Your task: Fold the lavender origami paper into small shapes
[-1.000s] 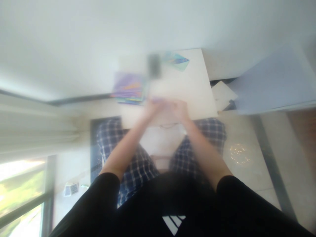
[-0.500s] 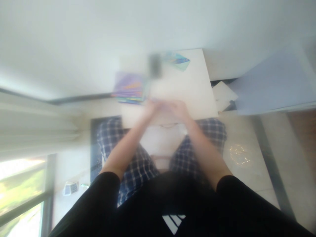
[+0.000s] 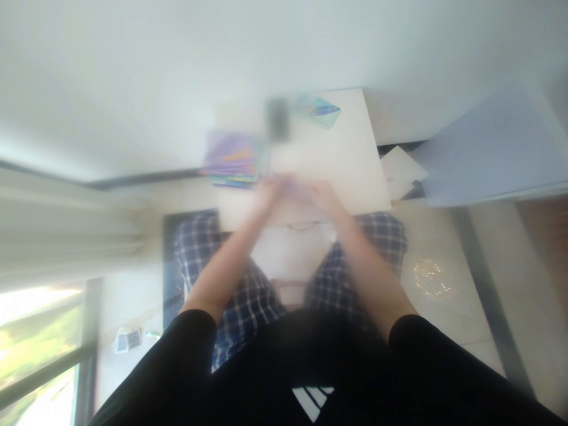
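Observation:
Over the near part of a white table [image 3: 337,160], my left hand [image 3: 272,188] and my right hand [image 3: 323,192] are close together. Between them is a pale purple piece of paper [image 3: 295,190], closed in the fingers of both. Blur hides its exact shape and the fingertips. Just left of my left hand lies a stack of colourful paper sheets [image 3: 233,157], with a purple one on top. Farther back on the table is a pointed blue-green folded paper [image 3: 326,112].
A dark grey blurred object [image 3: 278,120] is at the table's back. Beyond it rises a white wall [image 3: 284,47]. My knees in checked trousers flank the table's near edge. At right stands a grey-blue panel [image 3: 492,148]; a window [image 3: 42,349] is at lower left.
My left hand's fingers have shifted up slightly, and more of the purple paper shows between the hands. The stack and the other things stay where they were.

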A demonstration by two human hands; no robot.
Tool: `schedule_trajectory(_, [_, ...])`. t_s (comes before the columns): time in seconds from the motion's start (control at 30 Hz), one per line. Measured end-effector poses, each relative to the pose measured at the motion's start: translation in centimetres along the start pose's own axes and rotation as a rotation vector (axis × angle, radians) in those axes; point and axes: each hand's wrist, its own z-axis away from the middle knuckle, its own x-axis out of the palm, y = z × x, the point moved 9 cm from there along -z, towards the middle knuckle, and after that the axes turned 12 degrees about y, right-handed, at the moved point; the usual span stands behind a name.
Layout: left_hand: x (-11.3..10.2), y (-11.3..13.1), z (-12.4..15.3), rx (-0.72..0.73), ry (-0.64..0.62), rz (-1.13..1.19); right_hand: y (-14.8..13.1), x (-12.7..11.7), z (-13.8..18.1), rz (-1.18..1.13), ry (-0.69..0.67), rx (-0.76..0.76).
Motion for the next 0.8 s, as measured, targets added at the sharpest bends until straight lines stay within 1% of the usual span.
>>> schedule_trajectory(0.1, [0.0,-0.2,-0.3,0.003,0.022,0.002,0.1,0.2,0.0,0.035,-0.007,0.008])
schedule_trajectory(0.17, [0.1,0.1,-0.4,0.029,0.013,0.008,0.0,0.3,0.0,0.056,-0.007,0.021])
schedule_trajectory(0.33, [0.0,0.6,-0.6,0.16,-0.048,-0.094,-0.3,0.3,0.3,0.045,-0.031,0.047])
schedule_trajectory(0.4, [0.1,0.7,-0.7,0.225,-0.052,-0.162,-0.3,0.1,0.3,0.037,-0.027,0.042])
schedule_trajectory(0.47, [0.2,0.6,-0.8,0.257,-0.052,-0.195,-0.1,-0.1,0.2,0.051,-0.013,0.037])
schedule_trajectory(0.53, [0.4,0.5,-0.8,0.236,-0.058,-0.146,0.0,-0.1,0.2,0.075,-0.013,0.032])
schedule_trajectory(0.67, [0.4,0.5,-0.7,0.155,-0.072,0.022,-0.1,0.2,0.2,0.095,-0.028,0.004])
schedule_trajectory(0.8, [-0.1,1.3,-0.2,0.181,-0.066,0.021,-0.3,0.3,0.2,0.092,-0.024,-0.01])
